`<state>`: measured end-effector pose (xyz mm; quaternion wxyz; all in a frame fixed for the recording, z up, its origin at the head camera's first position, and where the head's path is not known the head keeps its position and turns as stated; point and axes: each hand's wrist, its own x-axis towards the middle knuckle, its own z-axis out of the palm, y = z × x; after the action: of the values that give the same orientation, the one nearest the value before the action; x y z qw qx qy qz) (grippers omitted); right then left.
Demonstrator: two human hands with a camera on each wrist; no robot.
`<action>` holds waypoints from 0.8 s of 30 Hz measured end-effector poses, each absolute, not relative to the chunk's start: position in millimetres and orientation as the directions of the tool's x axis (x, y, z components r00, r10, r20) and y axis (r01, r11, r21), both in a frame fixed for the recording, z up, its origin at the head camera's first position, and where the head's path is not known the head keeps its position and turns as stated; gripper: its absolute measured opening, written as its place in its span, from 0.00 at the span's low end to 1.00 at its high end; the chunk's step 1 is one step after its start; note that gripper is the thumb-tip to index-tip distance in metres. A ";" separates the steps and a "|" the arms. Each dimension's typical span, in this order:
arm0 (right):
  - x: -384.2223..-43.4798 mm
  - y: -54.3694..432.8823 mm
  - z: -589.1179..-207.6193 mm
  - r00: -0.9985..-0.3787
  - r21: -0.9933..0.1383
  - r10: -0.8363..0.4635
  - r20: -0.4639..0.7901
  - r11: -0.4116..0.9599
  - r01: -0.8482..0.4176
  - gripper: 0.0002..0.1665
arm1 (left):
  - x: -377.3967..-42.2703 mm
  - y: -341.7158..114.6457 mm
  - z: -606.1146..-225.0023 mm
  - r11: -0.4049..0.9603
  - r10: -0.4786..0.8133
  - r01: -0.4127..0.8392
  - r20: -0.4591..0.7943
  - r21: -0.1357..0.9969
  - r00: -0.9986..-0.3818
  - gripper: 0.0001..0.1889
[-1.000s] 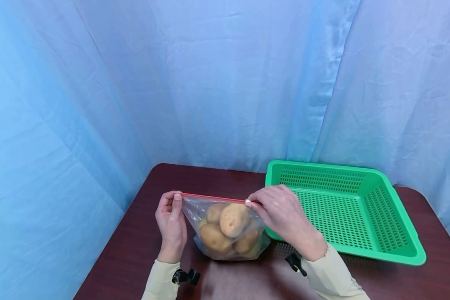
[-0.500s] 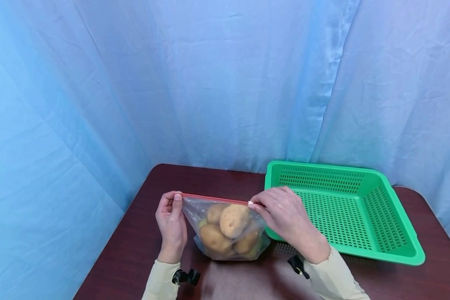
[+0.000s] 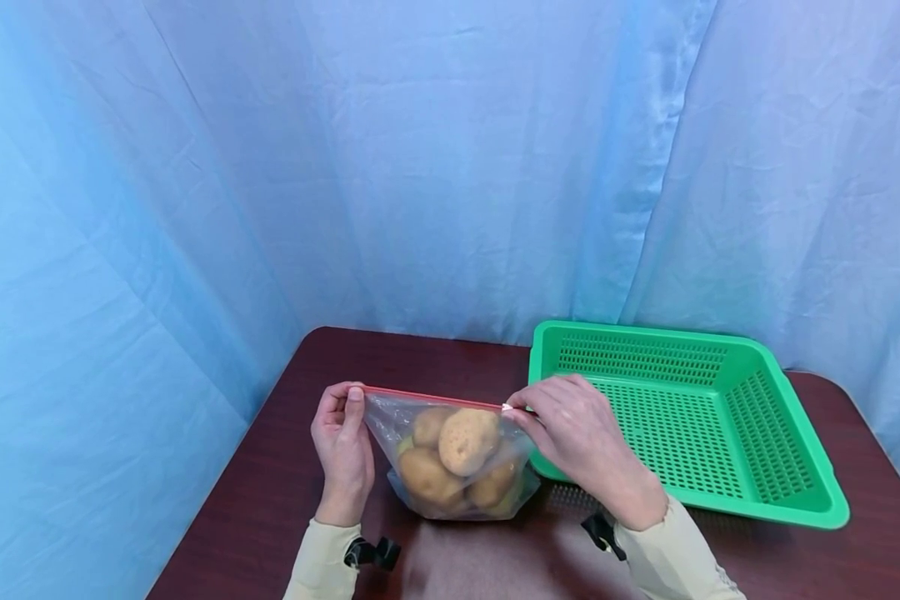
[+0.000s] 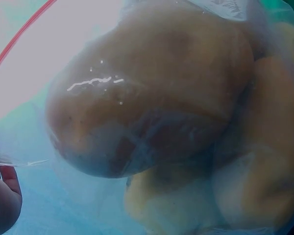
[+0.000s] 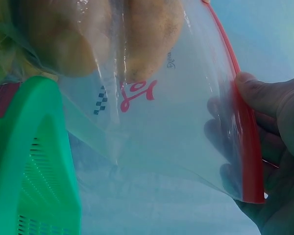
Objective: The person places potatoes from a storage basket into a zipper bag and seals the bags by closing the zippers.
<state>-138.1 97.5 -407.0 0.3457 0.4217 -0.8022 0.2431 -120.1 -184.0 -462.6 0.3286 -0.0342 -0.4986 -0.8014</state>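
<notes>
A clear zip bag (image 3: 384, 421) bulging with several potatoes (image 3: 468, 442) stands on the table, its top edge stretched between both hands. My left hand (image 3: 342, 446) pinches the left end of the red zipper strip (image 3: 435, 397) between thumb and fingers. At the other end, my right hand (image 3: 573, 429) pinches a small white slider (image 3: 506, 407) on that strip. In the right wrist view the thumb (image 5: 264, 93) lies against the red strip, with other fingers seen through the plastic. The left wrist view looks closely through the plastic at a large potato (image 4: 152, 98).
A green perforated basket (image 3: 798, 417) stands right of the bag, partly behind my right hand. Beneath everything is a dark reddish-brown table (image 3: 270, 508). Light blue curtains (image 3: 450, 183) hang behind it and along the left side.
My right hand has slid slightly to the right along the red strip, carrying the white slider with it. The left hand and the potatoes have stayed in place.
</notes>
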 end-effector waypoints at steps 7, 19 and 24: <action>-137.6 100.1 -407.7 -0.397 -0.096 -0.498 0.771 0.524 -0.846 0.22 | -119.9 -184.9 -463.2 -0.293 -0.493 0.565 0.384 0.771 -0.781 0.05; -136.1 106.3 -408.5 -0.432 -0.111 -0.497 0.753 0.552 -0.827 0.24 | -121.3 -185.1 -464.1 -0.295 -0.492 0.577 0.396 0.762 -0.775 0.05; -135.8 109.2 -407.8 -0.442 -0.123 -0.496 0.748 0.551 -0.825 0.18 | -121.8 -185.4 -464.9 -0.304 -0.489 0.581 0.400 0.755 -0.775 0.05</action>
<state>-135.8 109.2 -407.8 0.3378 0.4061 -0.8133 0.2441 -121.8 -185.4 -464.9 0.3317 -0.0472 -0.4877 -0.8062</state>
